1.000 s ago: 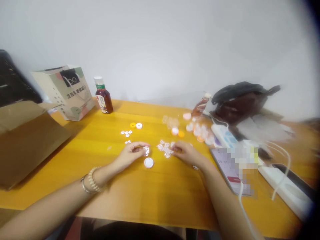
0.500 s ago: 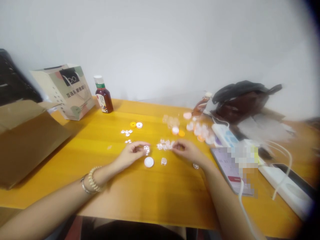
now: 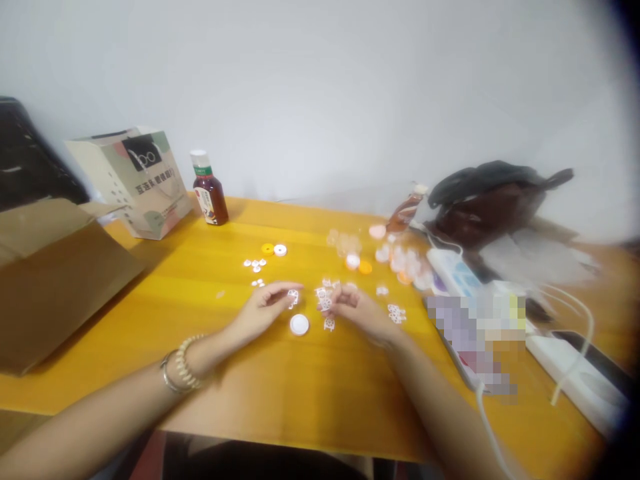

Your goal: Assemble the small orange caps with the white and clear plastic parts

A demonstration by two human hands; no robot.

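Observation:
Between thumb and fingers, my left hand (image 3: 264, 308) pinches a small white wheel-shaped plastic piece (image 3: 293, 297). My right hand (image 3: 357, 308) is closed on a similar white spoked piece (image 3: 325, 303), held above others of the kind. One more spoked piece (image 3: 329, 324) lies just below it on the table. A round white disc (image 3: 299, 325) rests near my left fingertips. To the right of my right hand is a little cluster of spoked pieces (image 3: 397, 313). Several small white caps (image 3: 256, 264) sit beyond my left hand.
A yellow ring (image 3: 268, 249) and a white ring (image 3: 281, 250) lie farther back. Clear and orange round pieces (image 3: 405, 261) are heaped at right, beside a power strip (image 3: 454, 272) and cables. A dark drink bottle (image 3: 210, 190), paper bag (image 3: 150, 187) and cardboard box (image 3: 65, 280) stand left.
My right hand has shifted slightly left and toward me, now with a spoked piece showing at its fingertips. More of the cluster at right has come into view. My left hand stays nearly still.

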